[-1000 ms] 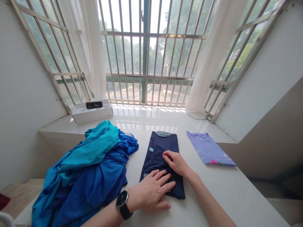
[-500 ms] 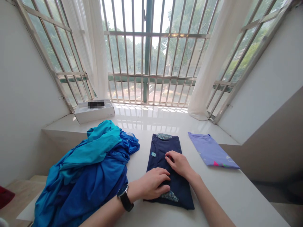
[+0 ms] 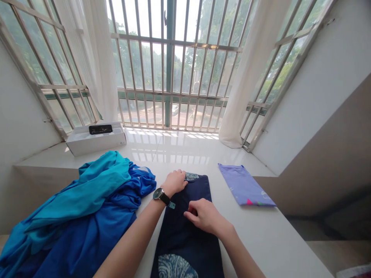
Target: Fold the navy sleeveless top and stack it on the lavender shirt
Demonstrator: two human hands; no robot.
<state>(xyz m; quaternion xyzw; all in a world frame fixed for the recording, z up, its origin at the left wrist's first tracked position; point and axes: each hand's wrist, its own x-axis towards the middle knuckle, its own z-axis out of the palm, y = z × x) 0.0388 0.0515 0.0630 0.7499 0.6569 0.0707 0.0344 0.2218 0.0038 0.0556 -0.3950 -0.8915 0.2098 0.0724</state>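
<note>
A navy garment with a collar tag (image 3: 172, 205) and patterned patches, the folded navy shirt (image 3: 185, 231), lies in front of me on the white surface, its near end beyond the picture's bottom. My left hand (image 3: 175, 182), with a black-strapped watch (image 3: 161, 195) on the wrist, has its fingers bent over the shirt's far edge beside a patterned patch (image 3: 191, 176). Over the middle of the shirt is my right hand (image 3: 204, 215), thumb and fingers curled together; what is between them, if anything, is hidden.
Left of the shirt lies a loose heap of blue and turquoise cloth (image 3: 95, 204). A folded lavender garment (image 3: 245, 185) rests to the right. Farther back is a white box (image 3: 97, 142) with a black phone-like object (image 3: 100, 129), near the barred window (image 3: 168, 88).
My left hand has moved from the near part of the shirt to its far edge. My right hand has come nearer and curled. The shirt reaches farther toward me; the view has shifted.
</note>
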